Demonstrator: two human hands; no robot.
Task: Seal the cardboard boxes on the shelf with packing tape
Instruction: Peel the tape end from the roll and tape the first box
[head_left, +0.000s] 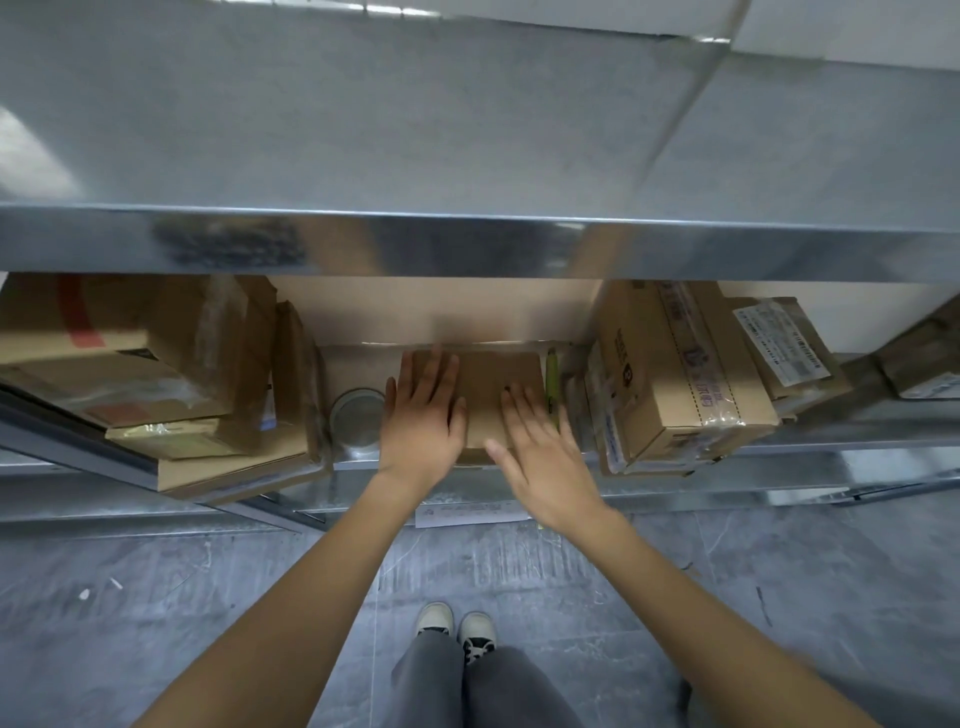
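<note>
Tape roll (357, 417) just left of left hand (423, 415). Left hand flat, fingers straight, pressing small cardboard box (493, 387) top on the shelf (779, 441). Right hand (540, 447) flat on box's right side, grasping nothing. Yellow-green pen-like tool (551, 376) just right of it.

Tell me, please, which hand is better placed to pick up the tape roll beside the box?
The left hand, probably. It lies flat on the small box with the tape roll right beside it, while the right hand is on the box's far side.
</note>
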